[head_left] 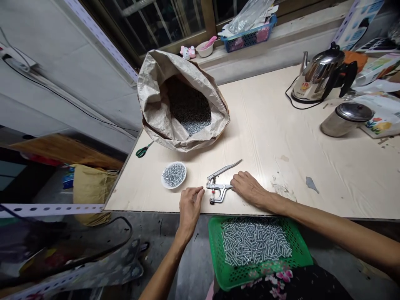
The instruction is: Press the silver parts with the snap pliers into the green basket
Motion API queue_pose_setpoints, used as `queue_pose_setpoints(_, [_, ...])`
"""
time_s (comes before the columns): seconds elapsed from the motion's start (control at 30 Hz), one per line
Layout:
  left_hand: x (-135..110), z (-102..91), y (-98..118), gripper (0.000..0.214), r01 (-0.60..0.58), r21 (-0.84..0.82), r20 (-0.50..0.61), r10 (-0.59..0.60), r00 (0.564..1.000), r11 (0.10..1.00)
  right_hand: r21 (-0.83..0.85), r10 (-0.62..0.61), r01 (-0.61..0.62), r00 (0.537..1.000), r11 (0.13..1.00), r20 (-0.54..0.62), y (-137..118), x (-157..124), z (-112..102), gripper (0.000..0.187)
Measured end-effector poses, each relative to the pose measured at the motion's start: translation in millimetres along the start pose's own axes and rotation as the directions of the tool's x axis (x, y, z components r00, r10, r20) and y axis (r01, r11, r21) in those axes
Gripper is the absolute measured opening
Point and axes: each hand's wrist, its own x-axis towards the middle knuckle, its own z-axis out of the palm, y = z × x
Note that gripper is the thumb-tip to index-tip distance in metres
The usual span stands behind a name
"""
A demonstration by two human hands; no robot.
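Crosswise between the hands lie bright metal pliers (218,186), head toward the left hand (190,205), open handles splaying toward and past the right hand (248,188). Right fingers curl over the lower handle; left fingertips bunch beside the head, and I cannot tell if they hold anything. The pale wood-grain bench (281,137) runs to a window ledge. A round white dish (163,178) of silvery screws sits beyond the left hand, and a green plastic mesh basket (214,246) sits below both.

Single view, from my head: I'm looking forward and down across the counter (281,137), my left hand (190,206) and right hand (248,188) close below, window (162,21) ahead.
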Motion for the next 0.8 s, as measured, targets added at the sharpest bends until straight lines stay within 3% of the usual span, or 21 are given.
queue_pose_setpoints(0.13, [-2.9, 3.7, -7.2, 0.034, 0.168, -0.119, 0.018, -0.167, 0.986, 0.979, 0.017, -0.058, 0.058, 0.997, 0.998, -0.043, 3.5, -1.3, 5.8, 0.011])
queue_pose_setpoints(0.3, [9.2, 9.5, -1.7, 0.048, 0.341, -0.104, 0.313, -0.294, 0.903, 0.934, -0.004, -0.073, 0.073, 0.991, 0.997, -0.109, 6.2, -5.1, 7.7, 0.014])
queue_pose_setpoints(0.4, [18.6, 15.6, 4.8, 0.043, 0.353, -0.08, 0.462, -0.279, 0.842, 0.932, -0.041, -0.071, 0.065, 0.983, 0.997, -0.168, 7.5, -4.9, 12.7, 0.016])
queue_pose_setpoints(0.6, [35.8, 12.7, 6.6, 0.031, 0.294, 0.133, 0.567, -0.316, 0.761, 0.946, -0.1, -0.132, 0.111, 0.961, 0.989, -0.241, 10.4, -2.1, 19.9, 0.018])
queue_pose_setpoints(0.63, [37.1, 9.3, 6.1, 0.028, 0.255, 0.19, 0.558, -0.318, 0.767, 0.948, -0.096, -0.134, 0.114, 0.962, 0.989, -0.24, 11.2, -1.7, 19.8, 0.018])
queue_pose_setpoints(0.73, [31.0, -4.0, 10.2, 0.02, 0.086, 0.416, 0.4, -0.267, 0.877, 0.905, -0.071, -0.097, 0.082, 0.966, 0.994, -0.24, 15.0, -1.4, 18.0, 0.018])
queue_pose_setpoints(0.8, [16.1, -12.7, 20.9, 0.022, -0.01, 0.475, 0.348, -0.178, 0.92, 0.88, -0.045, -0.043, 0.033, 0.97, 0.998, -0.24, 17.8, -1.6, 15.9, 0.019])
